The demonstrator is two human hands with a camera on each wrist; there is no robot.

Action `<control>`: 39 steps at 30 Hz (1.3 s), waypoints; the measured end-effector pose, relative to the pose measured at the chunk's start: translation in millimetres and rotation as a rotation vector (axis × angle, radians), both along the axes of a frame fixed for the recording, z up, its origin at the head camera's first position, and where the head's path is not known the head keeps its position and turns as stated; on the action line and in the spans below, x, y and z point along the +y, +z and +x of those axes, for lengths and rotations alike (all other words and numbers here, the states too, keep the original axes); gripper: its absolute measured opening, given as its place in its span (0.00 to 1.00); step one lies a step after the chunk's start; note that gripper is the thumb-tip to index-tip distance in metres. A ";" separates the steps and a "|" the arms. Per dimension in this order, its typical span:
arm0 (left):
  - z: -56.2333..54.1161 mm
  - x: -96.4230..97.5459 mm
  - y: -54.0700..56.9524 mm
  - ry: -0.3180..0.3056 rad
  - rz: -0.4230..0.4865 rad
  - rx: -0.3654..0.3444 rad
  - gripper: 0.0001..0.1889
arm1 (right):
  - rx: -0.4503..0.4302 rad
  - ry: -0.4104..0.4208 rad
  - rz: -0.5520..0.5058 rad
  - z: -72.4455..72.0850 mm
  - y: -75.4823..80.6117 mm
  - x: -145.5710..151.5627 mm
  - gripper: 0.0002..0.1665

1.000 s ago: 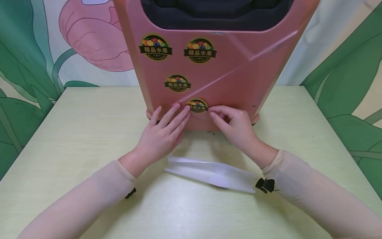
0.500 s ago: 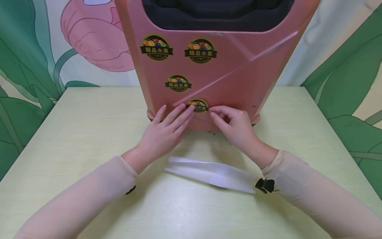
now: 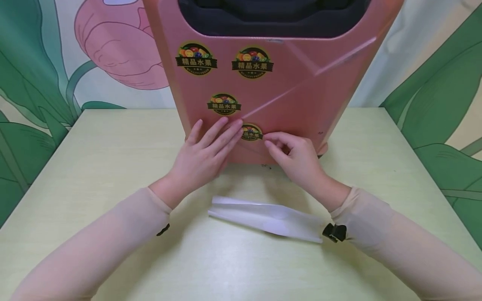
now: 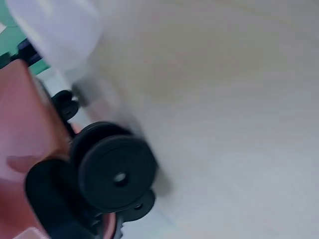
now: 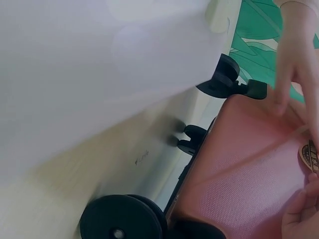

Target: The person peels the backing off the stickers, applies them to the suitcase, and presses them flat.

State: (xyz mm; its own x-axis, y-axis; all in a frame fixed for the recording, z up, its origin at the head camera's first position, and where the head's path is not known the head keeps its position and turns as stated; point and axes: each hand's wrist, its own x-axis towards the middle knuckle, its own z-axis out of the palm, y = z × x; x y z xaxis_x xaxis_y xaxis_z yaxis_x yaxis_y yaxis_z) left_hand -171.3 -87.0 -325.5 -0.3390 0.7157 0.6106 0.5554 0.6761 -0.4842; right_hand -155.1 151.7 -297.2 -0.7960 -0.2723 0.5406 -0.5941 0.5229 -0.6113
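A pink suitcase stands upright on the table, with round fruit stickers on its face. Low on it is one sticker, its left end covered by my left fingers. Thumb and forefinger of my right hand pinch that sticker's right end; the right wrist view shows the sticker between both hands. My left hand lies with straight, spread fingers against the suitcase, just below another sticker. No part of the left hand shows clearly in the left wrist view, which looks past a black suitcase wheel.
A folded translucent backing sheet lies on the table in front of the suitcase. Two more stickers, a left one and a right one, sit higher up. Behind is a leaf-patterned backdrop.
My left fingers first slid right over the sticker's left part, then moved up and slightly left along the suitcase. The right hand keeps its pinch in place.
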 end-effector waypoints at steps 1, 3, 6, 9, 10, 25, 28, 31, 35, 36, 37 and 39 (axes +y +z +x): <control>-0.5 0.3 -0.2 0.007 0.000 -0.001 0.33 | 0.004 -0.002 0.008 0.2 0.4 0.4 0.08; -0.8 -0.5 -3.0 0.017 -0.012 0.001 0.34 | 0.022 -0.003 0.031 0.3 1.2 0.9 0.08; -0.9 -2.8 -8.2 0.024 -0.031 0.001 0.35 | 0.075 -0.009 0.081 0.8 2.5 1.9 0.08; -1.4 -3.9 -10.5 0.026 -0.046 -0.007 0.35 | 0.136 -0.033 0.131 1.4 2.9 2.9 0.08; -1.6 -3.6 -10.8 0.029 -0.051 -0.006 0.35 | 0.157 -0.044 0.151 2.2 3.4 3.3 0.08; 0.5 1.2 -12.7 0.021 -0.012 -0.013 0.35 | 0.846 -0.095 0.158 -7.9 96.6 -0.3 0.16; 0.6 0.3 -13.0 0.019 -0.003 -0.010 0.35 | 0.872 -0.194 0.311 -16.2 123.9 -4.3 0.24; -0.7 0.2 -10.6 0.003 -0.001 0.000 0.35 | 0.798 -0.268 0.457 -22.6 133.3 -5.6 0.30; -7.9 1.7 -1.5 -0.017 0.026 0.031 0.34 | 0.761 -0.290 0.483 -27.1 130.4 -6.6 0.32; -10.3 2.3 1.2 -0.019 0.036 0.042 0.33 | 0.768 -0.291 0.472 -27.8 129.6 -6.8 0.32; -13.4 3.1 3.1 -0.019 0.046 0.053 0.33 | 0.773 -0.291 0.464 -28.6 129.1 -6.5 0.32; -19.0 3.8 5.2 -0.019 0.064 0.081 0.33 | 0.777 -0.290 0.462 -29.9 128.4 -6.6 0.32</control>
State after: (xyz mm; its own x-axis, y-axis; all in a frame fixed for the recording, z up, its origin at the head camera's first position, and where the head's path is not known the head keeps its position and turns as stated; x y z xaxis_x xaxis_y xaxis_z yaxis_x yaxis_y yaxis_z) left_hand -190.3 -83.2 -320.3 -0.2735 0.6804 0.6799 0.5296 0.6966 -0.4840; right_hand -185.0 145.1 -168.9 -0.3292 -0.4395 0.8357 -0.5565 0.8054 0.2043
